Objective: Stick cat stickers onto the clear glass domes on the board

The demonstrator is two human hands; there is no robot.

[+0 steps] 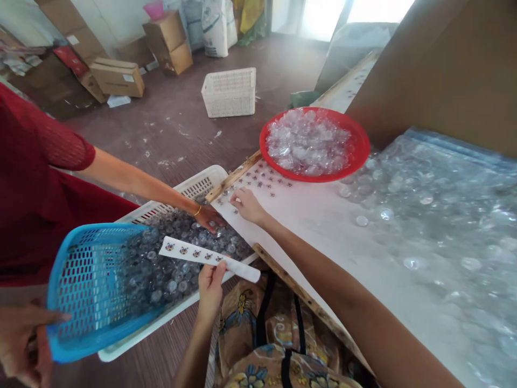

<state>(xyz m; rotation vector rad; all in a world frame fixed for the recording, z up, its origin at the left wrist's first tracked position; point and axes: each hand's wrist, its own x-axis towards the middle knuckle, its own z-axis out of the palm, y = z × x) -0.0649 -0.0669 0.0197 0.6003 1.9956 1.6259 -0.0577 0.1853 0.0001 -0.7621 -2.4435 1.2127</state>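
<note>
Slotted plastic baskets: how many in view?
3: a blue basket at left, the long white basket beneath it beside the table, and a smaller white basket out on the floor. Others could be hidden.

glossy red plastic basin (361, 156), matt white paper strip (240, 268), rough wooden edging (238, 175), perforated blue plastic basket (86, 280)

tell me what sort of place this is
Likely a small packing or assembly workshop: cardboard boxes stand near the wall, clear pieces fill a red tray, and the left hand holds a printed strip.
</note>
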